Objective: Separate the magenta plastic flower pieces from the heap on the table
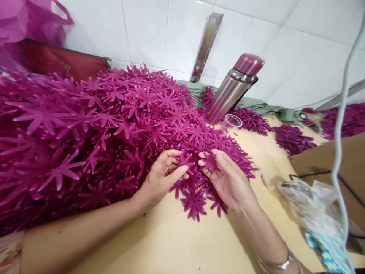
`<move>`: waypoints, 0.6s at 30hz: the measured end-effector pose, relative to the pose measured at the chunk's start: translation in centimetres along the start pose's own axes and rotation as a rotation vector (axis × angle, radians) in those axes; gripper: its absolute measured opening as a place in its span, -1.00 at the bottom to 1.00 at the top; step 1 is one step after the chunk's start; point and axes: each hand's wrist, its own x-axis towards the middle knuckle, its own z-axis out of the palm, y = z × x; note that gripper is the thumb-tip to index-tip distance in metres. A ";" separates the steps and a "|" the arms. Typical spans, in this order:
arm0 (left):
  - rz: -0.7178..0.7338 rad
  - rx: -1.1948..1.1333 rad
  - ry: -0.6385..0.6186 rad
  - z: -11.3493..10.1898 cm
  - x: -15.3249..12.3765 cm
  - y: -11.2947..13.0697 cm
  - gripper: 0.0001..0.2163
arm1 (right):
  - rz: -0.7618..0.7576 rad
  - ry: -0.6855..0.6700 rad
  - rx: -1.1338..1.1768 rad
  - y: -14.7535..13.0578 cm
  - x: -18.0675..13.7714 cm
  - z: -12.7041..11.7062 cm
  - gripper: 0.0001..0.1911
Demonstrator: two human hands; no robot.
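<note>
My left hand (167, 169) pinches a magenta flower-shaped piece (184, 161) between thumb and fingers; it wears a gold ring. Just to its right, my right hand (229, 177) holds a second magenta flower piece (211, 162) at its fingertips. A narrow gap separates the two hands. Beneath them, several more flower pieces (194, 201) lie at the near edge of a large heap (137, 110) of the same many-petalled shapes. The heap spreads far to the left and back.
A steel flask (228, 95) with a purple lid stands behind, beside a clear plastic cup (232, 121). Smaller purple piles (295, 139) lie to the right, near a cardboard box (330, 163) and plastic bag (310, 201). A grey cable (339, 133) hangs at right. A red bag (65, 61) sits back left.
</note>
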 end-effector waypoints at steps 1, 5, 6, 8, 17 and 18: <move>-0.015 -0.015 -0.002 0.0 0.0 0.0 -0.62 | -0.021 -0.010 -0.031 0.0 0.0 0.1 -0.68; -0.047 -0.054 0.011 0.0 0.1 0.0 -0.57 | -0.117 -0.007 -0.133 0.2 0.1 0.0 -0.67; -0.043 -0.053 0.017 0.0 0.1 0.0 -0.59 | -0.131 0.006 -0.155 0.4 0.1 -0.2 -0.69; -0.035 -0.047 0.021 -0.1 0.1 0.1 -0.64 | -0.152 0.025 -0.215 0.7 0.1 -0.5 -0.74; -0.015 -0.070 0.012 -0.5 0.1 0.0 -0.69 | -0.461 -0.009 -0.694 0.4 -0.6 -0.2 -0.75; -0.015 -0.077 0.009 -0.5 0.1 0.0 -0.70 | -0.459 -0.026 -0.703 0.4 -0.6 -0.2 -0.70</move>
